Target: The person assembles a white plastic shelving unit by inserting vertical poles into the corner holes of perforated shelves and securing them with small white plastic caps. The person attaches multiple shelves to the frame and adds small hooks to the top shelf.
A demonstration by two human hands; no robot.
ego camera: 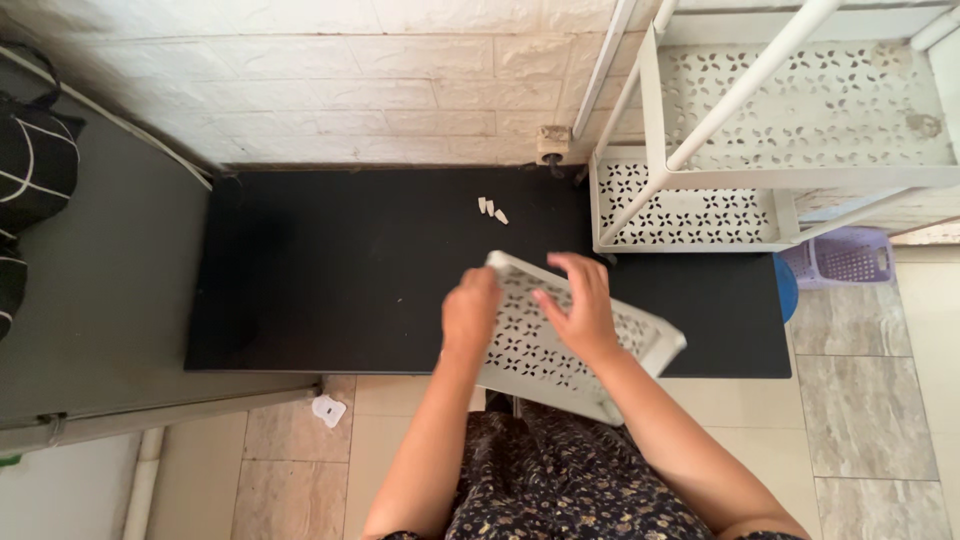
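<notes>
A white perforated plastic shelf tray (pixel 640 340) is tilted over the near edge of the black table (pixel 330 270). My left hand (pixel 470 310) grips the tray's left side near its upper corner. My right hand (pixel 582 305) lies on top of the tray with fingers spread and the thumb hooked around the surface. Three small white plastic pieces (pixel 491 209) lie together on the table just beyond the tray.
A partly assembled white rack (pixel 800 180) with perforated shelves and tubes stands at the table's right end against the white brick wall. A lilac basket (pixel 845 258) sits on the tiled floor beyond it. A small white piece (pixel 328 409) lies on the floor.
</notes>
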